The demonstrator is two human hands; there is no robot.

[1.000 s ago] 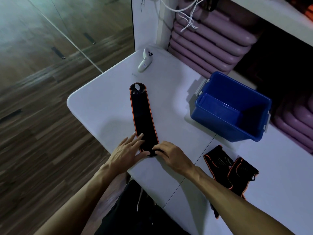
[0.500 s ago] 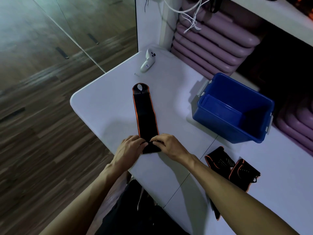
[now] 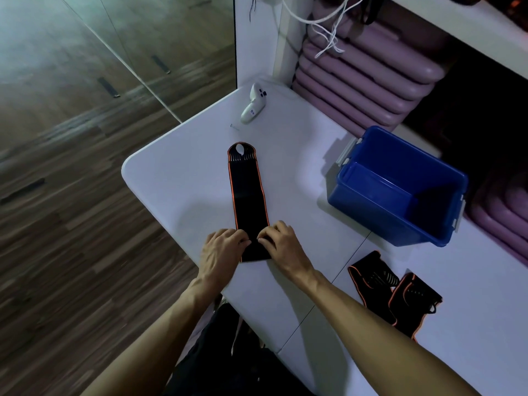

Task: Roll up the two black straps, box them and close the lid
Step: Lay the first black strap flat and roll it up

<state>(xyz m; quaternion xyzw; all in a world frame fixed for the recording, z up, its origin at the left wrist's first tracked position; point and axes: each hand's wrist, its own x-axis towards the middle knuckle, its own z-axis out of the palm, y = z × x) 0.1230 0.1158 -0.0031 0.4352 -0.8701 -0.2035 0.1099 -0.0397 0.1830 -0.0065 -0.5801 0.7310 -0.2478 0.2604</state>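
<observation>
A long black strap with orange edging (image 3: 247, 190) lies flat on the white table (image 3: 177, 181), running away from me with its looped end at the far side. My left hand (image 3: 221, 250) and my right hand (image 3: 281, 244) both pinch its near end, which is folded over on itself. A second black strap (image 3: 395, 292) lies crumpled on the table to the right, partly hidden by my right forearm. The open blue box (image 3: 400, 185) stands at the right, with nothing visible inside it. I see no lid.
A white handheld controller (image 3: 254, 105) and a small screw (image 3: 234, 127) lie at the table's far end. Stacked purple mats (image 3: 365, 70) and white cords sit behind the table. The table's left edge drops to a wooden floor.
Both hands have curled their fingers onto the strap's near end and folded it forward. The strap looks a little shorter. The camera view has shifted slightly.
</observation>
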